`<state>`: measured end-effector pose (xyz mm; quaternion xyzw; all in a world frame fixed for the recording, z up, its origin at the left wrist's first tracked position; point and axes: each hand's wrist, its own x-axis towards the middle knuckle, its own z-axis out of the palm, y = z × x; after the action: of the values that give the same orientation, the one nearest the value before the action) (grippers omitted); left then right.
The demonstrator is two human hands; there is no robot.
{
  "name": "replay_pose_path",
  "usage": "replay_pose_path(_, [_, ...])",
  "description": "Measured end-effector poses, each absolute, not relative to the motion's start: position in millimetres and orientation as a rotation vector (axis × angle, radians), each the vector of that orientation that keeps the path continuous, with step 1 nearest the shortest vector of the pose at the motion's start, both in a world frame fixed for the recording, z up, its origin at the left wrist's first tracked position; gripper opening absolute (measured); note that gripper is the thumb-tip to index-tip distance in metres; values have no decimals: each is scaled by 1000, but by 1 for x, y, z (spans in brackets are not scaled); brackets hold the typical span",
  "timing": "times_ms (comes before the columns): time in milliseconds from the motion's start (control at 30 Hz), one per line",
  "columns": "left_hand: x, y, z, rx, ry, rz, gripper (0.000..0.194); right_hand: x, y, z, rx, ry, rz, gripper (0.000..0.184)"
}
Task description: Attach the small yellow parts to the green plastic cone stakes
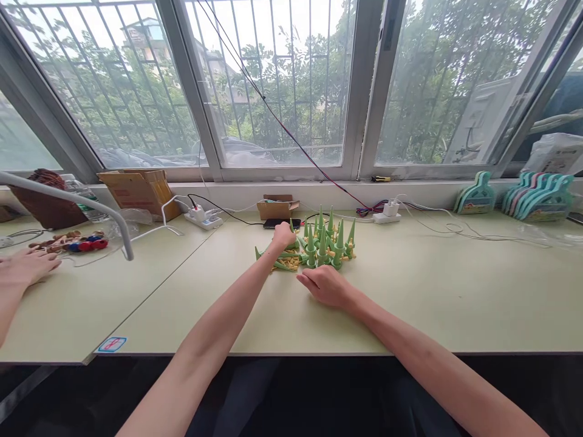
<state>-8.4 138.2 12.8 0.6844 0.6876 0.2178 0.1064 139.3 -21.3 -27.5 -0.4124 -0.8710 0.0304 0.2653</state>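
Upright green pointed cones (322, 249) stand clustered on the table, with small yellowish pegs among them. More green cones (286, 264) lie on their sides to the left, over a pile of yellowish wooden-looking pegs (279, 264). My left hand (283, 235) reaches over this pile with its fingers bent closed. A green tip shows right beside those fingers, but what they grip is hidden. Just in front of the upright cones, my right hand (324, 284) rests on the tabletop, its fingers curled in; whether anything is inside them cannot be seen.
Behind the cones lie a dark phone (273, 224) and a small open cardboard box (276, 209). Power strips (204, 220) and cables run along the windowsill. Teal and pink plastic boards (537, 195) stand far right. Another person's hand (31, 267) is near beads at left.
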Motion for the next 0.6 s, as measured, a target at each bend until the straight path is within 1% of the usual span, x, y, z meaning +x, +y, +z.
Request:
replay_pose_path(200, [-10,136,9,2020,1994,605,14,141,-22,-29,-1111,-2361,99,44])
replay_pose_path(467, [-12,118,22,2048,1966,517,20,142,-20,-34,-1091,-2340,114,45])
replay_pose_path(600, [-15,104,27,2066,1956,459,29,143,-20,-34,-1109,-2354,116,45])
